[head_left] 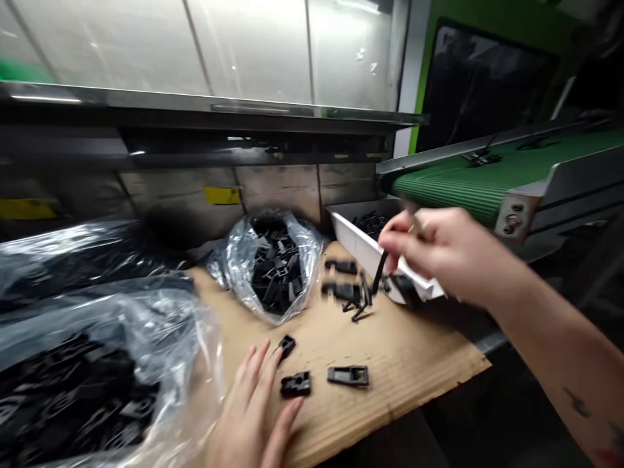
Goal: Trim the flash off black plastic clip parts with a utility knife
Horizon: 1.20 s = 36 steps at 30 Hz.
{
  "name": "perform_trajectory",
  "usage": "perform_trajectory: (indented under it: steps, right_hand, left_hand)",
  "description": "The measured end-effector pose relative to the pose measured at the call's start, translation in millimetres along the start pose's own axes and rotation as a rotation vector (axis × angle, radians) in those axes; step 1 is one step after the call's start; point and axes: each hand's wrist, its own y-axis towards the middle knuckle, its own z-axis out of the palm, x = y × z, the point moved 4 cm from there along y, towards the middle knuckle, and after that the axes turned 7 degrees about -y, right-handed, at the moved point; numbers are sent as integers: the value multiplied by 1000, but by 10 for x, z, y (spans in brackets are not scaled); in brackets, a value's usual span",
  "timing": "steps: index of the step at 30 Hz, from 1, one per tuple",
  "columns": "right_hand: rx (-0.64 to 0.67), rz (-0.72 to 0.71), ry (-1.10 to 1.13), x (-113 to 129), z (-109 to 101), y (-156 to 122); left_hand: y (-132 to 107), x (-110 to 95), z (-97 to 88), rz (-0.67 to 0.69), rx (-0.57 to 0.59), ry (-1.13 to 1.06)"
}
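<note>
The right hand (433,253) pinches a thin black strip (379,273) (slightly blurred) above a white tray (358,250), while the open left hand (251,416) sits beside black clips (295,384) spread within reach on cardboard (414,370).

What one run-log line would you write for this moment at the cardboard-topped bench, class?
left hand: near black plastic clip | right hand: pinching black plastic strip | beside: white tray

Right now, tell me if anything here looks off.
The white tray sits askew at the edge of the cardboard sheet, its near corner looking bent beside the right hand. Black plastic clips lie loose on it, outside the bags.
</note>
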Motion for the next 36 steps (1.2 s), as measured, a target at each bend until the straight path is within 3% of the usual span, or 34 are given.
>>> perform_trajectory:
  steps: [2,5,7,9,13,17,21,26,31,36]
  right_hand:
    - [184,-87,-41,230,412,-94]
    - [331,-112,-157,390,1016,-133]
    - [398,-105,-197,433,1289,-129]
    - [464,-100,-193,463,1425,-137]
    - [524,4,-87,364,1380,-146]
    - [549,220,166,6,1220,-184]
    - [548,346,420,-214,1128,-364]
    - [523,448,545,-450,1163,-586]
    - [592,472,491,-614,1176,-742]
    - [330,306,369,-327,927,-551]
  left_hand:
    - [58,-40,3,-40,84,42]
    - [79,-73,50,6,152,69]
    - [70,-74,63,20,146,78]
    - [67,-78,55,17,127,67]
    - [75,-117,27,2,140,17]
    - [64,-137,10,-57,171,-16]
    - [62,-149,-6,-46,169,-22]
    - [82,-136,-3,-30,169,2]
    - [60,-121,21,-32,184,36]
    - [58,-137,-6,-1,140,55]
